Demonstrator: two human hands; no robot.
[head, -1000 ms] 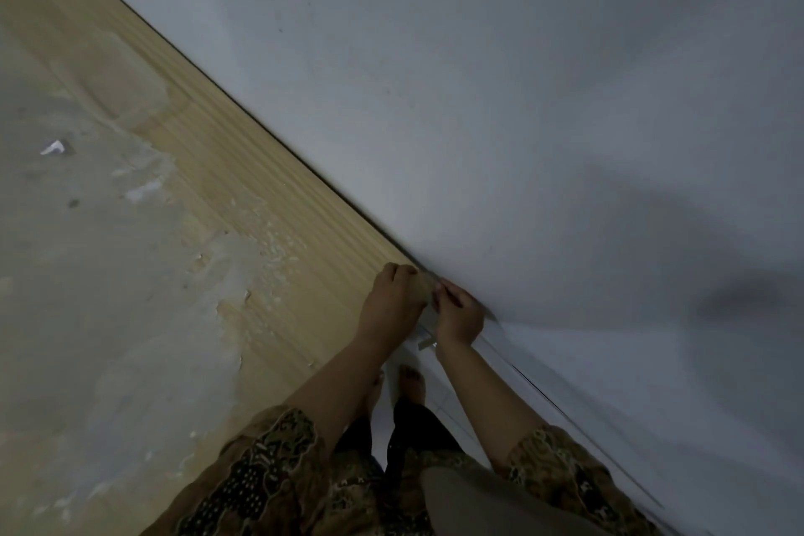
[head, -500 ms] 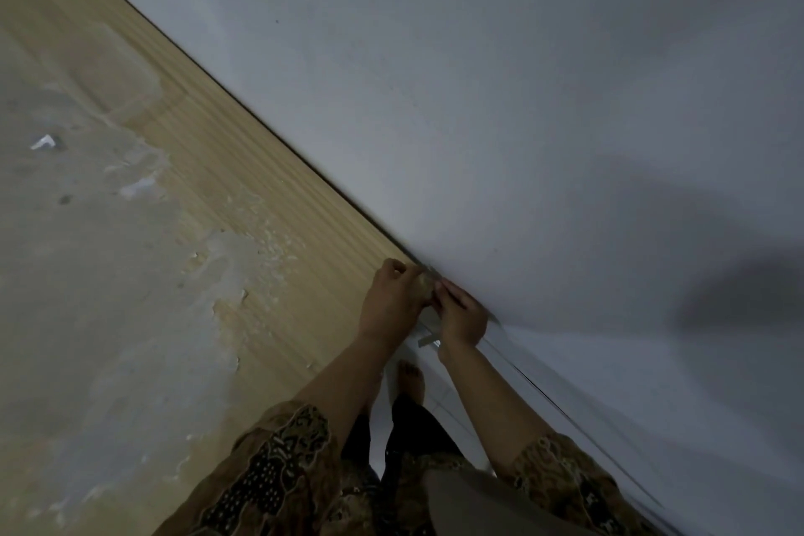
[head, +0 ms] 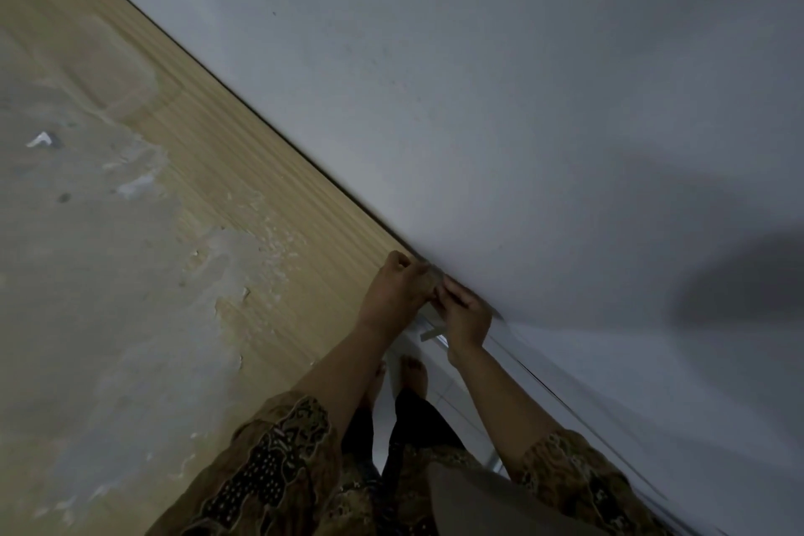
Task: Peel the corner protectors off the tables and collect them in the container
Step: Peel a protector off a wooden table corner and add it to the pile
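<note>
Both hands [head: 435,300] pinched on the corner protector [head: 435,274], wooden table [head: 243,170] edge against white wall [head: 522,100].

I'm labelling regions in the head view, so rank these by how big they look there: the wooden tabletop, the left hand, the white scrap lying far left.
1. wooden tabletop, by far the largest.
2. left hand.
3. white scrap, smallest, though it lies farther from the camera.

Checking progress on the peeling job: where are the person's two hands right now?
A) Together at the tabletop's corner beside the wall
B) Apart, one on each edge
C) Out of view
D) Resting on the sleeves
A: the left hand and right hand meet at the wooden tabletop corner by the wall.
</note>
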